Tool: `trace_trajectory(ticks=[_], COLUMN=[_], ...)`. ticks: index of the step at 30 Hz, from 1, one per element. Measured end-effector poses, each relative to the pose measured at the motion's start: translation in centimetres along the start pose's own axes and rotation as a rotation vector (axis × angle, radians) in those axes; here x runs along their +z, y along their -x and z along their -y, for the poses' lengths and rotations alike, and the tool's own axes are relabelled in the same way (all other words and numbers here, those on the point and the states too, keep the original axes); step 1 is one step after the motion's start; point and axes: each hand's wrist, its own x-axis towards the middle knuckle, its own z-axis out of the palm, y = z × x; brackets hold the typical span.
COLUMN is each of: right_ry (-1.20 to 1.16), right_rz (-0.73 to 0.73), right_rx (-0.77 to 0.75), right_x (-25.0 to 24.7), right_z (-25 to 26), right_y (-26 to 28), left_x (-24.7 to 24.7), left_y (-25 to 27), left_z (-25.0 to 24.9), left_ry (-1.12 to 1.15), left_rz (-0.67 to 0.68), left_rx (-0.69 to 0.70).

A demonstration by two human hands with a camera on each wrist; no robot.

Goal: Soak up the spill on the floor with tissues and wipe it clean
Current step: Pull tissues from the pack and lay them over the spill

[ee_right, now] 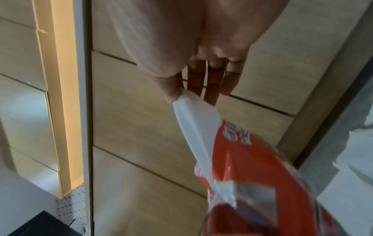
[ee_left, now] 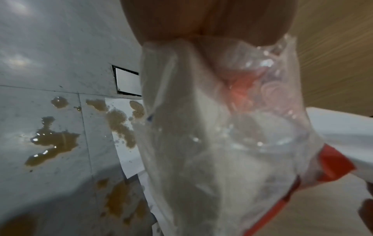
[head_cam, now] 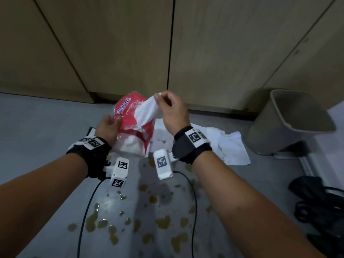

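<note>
Right hand [head_cam: 172,108]: thumb and forefinger pinch the top corner of a white tissue [head_cam: 148,113]; the other fingers hang loosely extended, holding nothing. Left hand [head_cam: 108,128]: fingers curled round the side of the red tissue pack [head_cam: 133,125], gripping it clear of the floor.

Position, relative to the pack: the tissue runs from the pack's slot up and to the right; its lower end remains inside the slot. Spill [head_cam: 162,221]: brown puddles on the grey floor [head_cam: 37,138], below and nearer than the pack. Spread tissues [head_cam: 230,146] lie to its right, spotted brown. Bin [head_cam: 296,120] further right.

Step in hand, judged: drawing out one sheet. Advise a steady pull in line with the slot, the pack braced firmly, so the sheet neither tears nor drags out others.

Orientation: tissue's long axis diagonal, pinched end uppermost and rightward. The pack stands roughly upright, long axis running away from the person.
</note>
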Motion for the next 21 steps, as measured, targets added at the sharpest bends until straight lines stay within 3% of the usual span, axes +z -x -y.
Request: trace_trajectory(ticks=[4, 10, 16, 21], right_ry=[-0.033, -0.036, -0.048, 0.045], right_rz=[-0.071, -0.299, -0.51, -0.438], right_rx=[-0.017, -0.009, 0.04, 0.098], right_x=[-5.6, -13.0, -18.9, -21.0], right_z=[-0.2, -3.1, -6.1, -9.4], right_y=[-0.4, 1.5, 1.9, 3.7], left_x=[1.9, 7.2, 11.6, 12.1], left_y=[0.1, 1.3, 3.6, 3.0], left_z=[-0.9, -2.4, -3.2, -2.7], left_ry=[-0.031, -0.21, -0.448, -0.517], left_rz=[0.03, 0.091, 0.208, 0.169], left_rx=[0.015, 0.059, 0.189, 0.189])
